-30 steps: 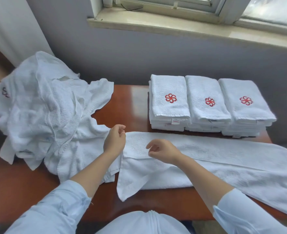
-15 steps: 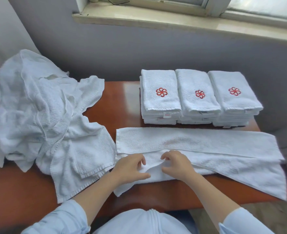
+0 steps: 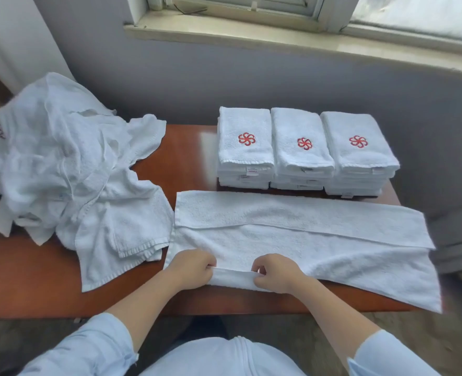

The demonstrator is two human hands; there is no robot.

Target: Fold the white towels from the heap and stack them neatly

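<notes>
A long white towel (image 3: 319,240) lies spread across the front of the brown table (image 3: 186,156), its far edge folded toward me. My left hand (image 3: 191,270) and my right hand (image 3: 274,272) both pinch its near edge, a short span of cloth stretched between them. A heap of rumpled white towels (image 3: 61,169) fills the table's left side. Three stacks of folded white towels (image 3: 303,150) with red flower logos stand side by side at the back right.
A grey wall (image 3: 251,82) rises directly behind the table, with a window sill (image 3: 278,36) above it. The spread towel's right end hangs over the table's right edge. The floor (image 3: 400,335) shows below the front edge.
Both hands came down from the towel's far fold to its near edge and took hold of it. The drooping near-left corner has been pulled up onto the table.
</notes>
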